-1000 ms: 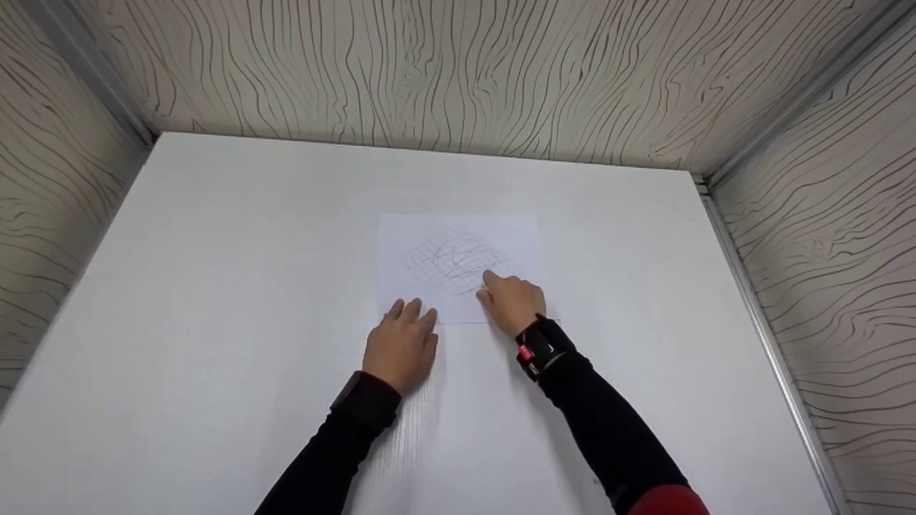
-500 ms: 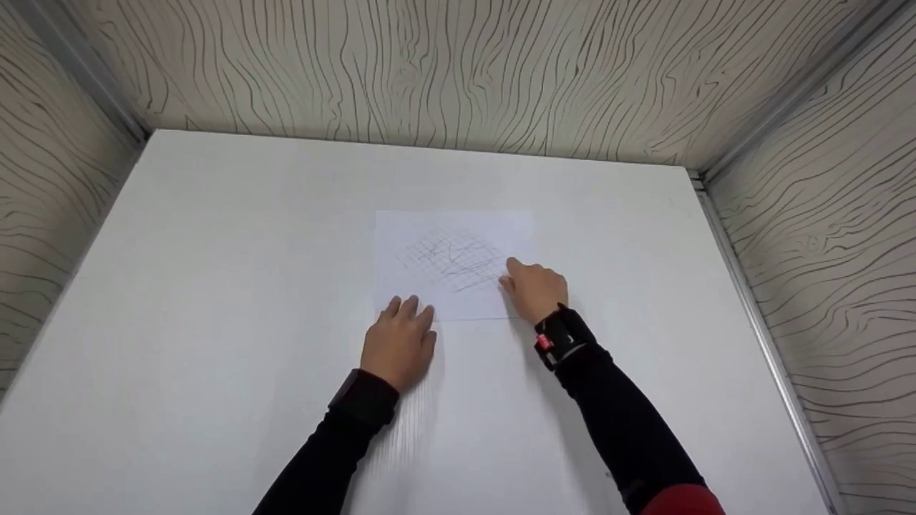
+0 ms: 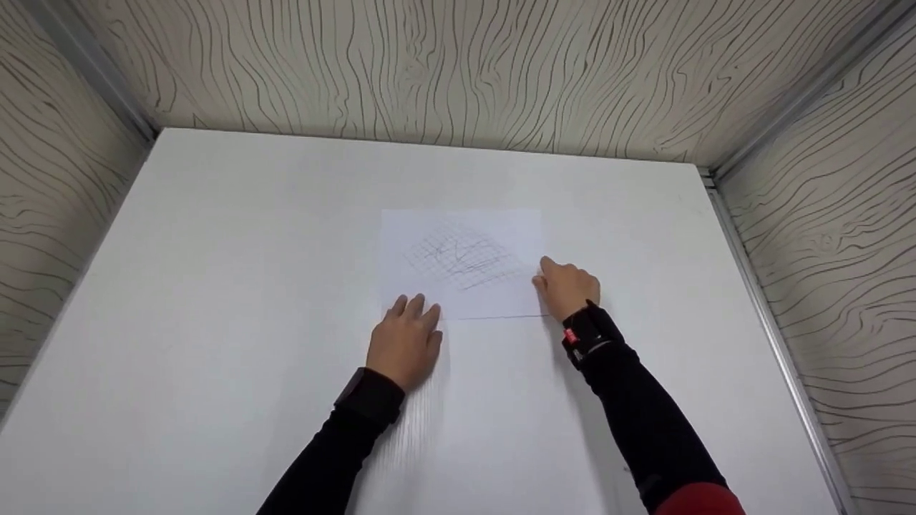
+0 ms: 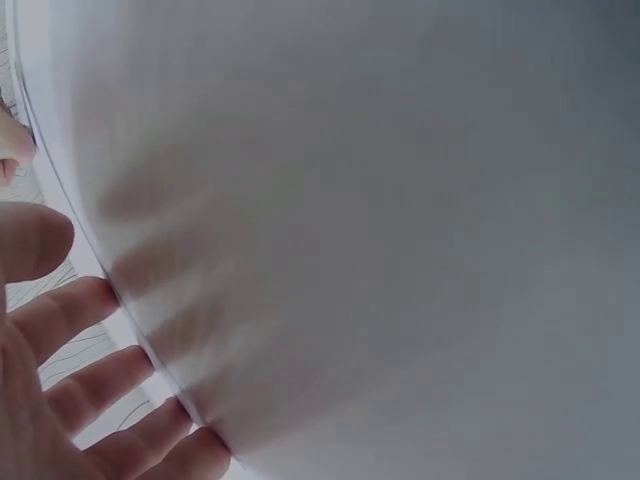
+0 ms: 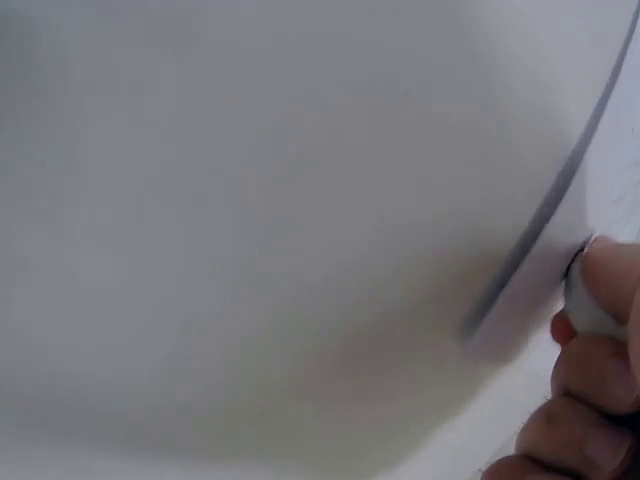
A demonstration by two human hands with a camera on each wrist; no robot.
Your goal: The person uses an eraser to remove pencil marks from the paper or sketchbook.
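A sheet of white paper (image 3: 494, 300) lies flat on the white table, with crosshatched pencil lines (image 3: 465, 257) across its middle. My left hand (image 3: 404, 347) rests with spread fingers on the sheet's near left edge. In the left wrist view, the fingertips (image 4: 130, 370) lie along that edge. At the right edge of the sheet, my right hand (image 3: 570, 287) pinches a small white eraser (image 5: 590, 305) between thumb and curled fingers. Most of the eraser is hidden by the fingers, and from the head view it barely shows.
The white table (image 3: 236, 286) spreads widely around the sheet. A wood-grain patterned wall (image 3: 429, 71) rises behind it, with similar panels on both sides. The near right edge of the paper lifts a little off the table in the right wrist view.
My right hand has moved right across the pencil lines to the sheet's right edge, still holding the eraser. The left hand has stayed in place on the paper.
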